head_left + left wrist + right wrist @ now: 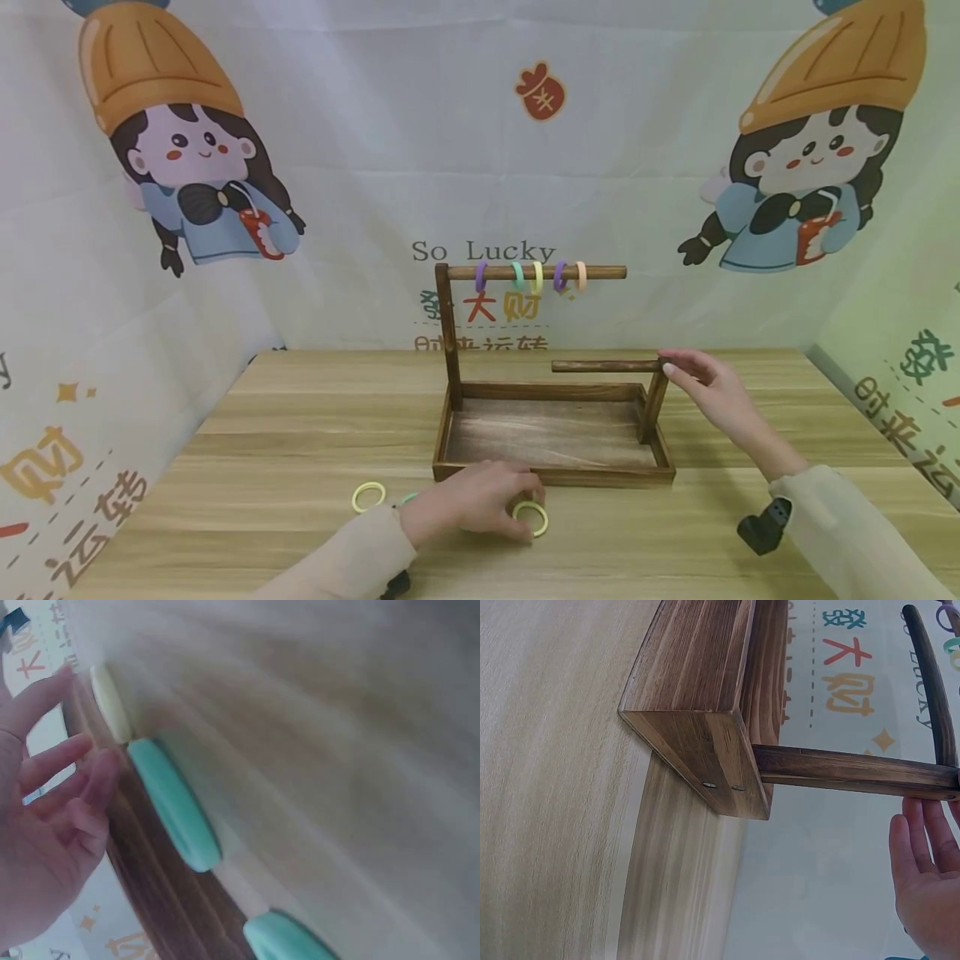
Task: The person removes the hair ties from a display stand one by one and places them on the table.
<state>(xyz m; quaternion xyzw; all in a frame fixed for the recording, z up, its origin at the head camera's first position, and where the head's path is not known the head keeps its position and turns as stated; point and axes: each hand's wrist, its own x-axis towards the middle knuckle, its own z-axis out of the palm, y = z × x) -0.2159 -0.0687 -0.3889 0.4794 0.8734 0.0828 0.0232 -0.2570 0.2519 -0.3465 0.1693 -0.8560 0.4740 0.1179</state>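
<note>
A brown wooden rack (555, 477) with a tray base carries a tall bar and a shorter, lower bar (600, 366). On the tall bar hang several rings, in purple, green, yellow and peach (581, 277). My left hand (480, 498) hovers low in front of the tray, fingers relaxed and spread about a yellow ring (546, 523) that lies on the table. Two green rings (174, 806) lie near that hand, mostly hidden by it in the head view. My right hand (708, 392) holds the top of the short post (855, 766) between thumb and fingers; the thumb is out of the right wrist view.
Another yellow ring (367, 511) lies on the wooden table (300, 433), left of the left hand. A printed cloth (375, 167) with cartoon figures surrounds the table at the back and sides. The tall post (451, 350) rises from the tray's left end.
</note>
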